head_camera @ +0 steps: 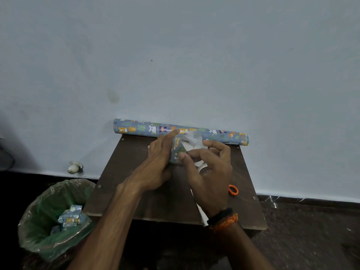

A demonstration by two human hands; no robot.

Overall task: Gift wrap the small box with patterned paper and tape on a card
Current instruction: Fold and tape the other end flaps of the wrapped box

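Observation:
A small box (176, 149), partly covered in blue animal-print paper, sits at the middle of the dark wooden table (136, 172). My left hand (158, 162) lies flat against the box's left side, fingers stretched toward the roll. My right hand (208, 168) curls over the box's open right end, thumb and fingers pinching the white underside of the paper (191, 141). A tape roll (202, 168) shows under my right palm, mostly hidden. The roll of patterned paper (146, 129) lies along the table's far edge against the wall.
Orange scissor handles (233, 190) lie right of my right hand. A white paper strip (202, 215) pokes out under my right wrist. A bin with a green liner (44, 215) holding paper scraps stands left of the table. A small white object (74, 167) lies by the wall.

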